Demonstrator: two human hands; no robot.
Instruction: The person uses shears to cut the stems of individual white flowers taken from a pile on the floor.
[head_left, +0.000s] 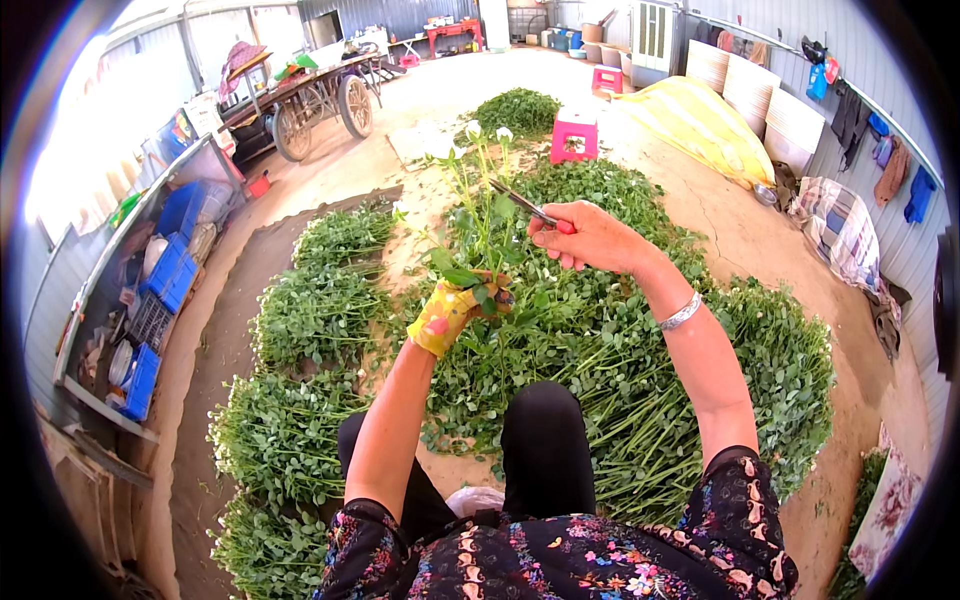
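My left hand (454, 309), in a yellow patterned glove, grips a few leafy green flower stems (486, 225) near their lower part. White blooms (504, 135), apparently roses, top these stems, which stand roughly upright. Bare-skinned, my right hand (589, 234) holds pruning shears (521, 201) with a red handle, their dark blades pointing up and left beside the stems. Whether the blades touch a stem I cannot tell. Beneath both hands spreads a broad heap of leafy cut stems (637, 420). Bundles of white-budded stems (304, 322) lie in a row to my left.
A pink stool (574, 136) stands beyond the heap, near another green pile (517, 109). Far left is a wheeled cart (322, 94); nearer, blue crates (169, 271) sit in a long trough. A yellow cloth (697, 124) and stacked white buckets (793, 124) line the right wall.
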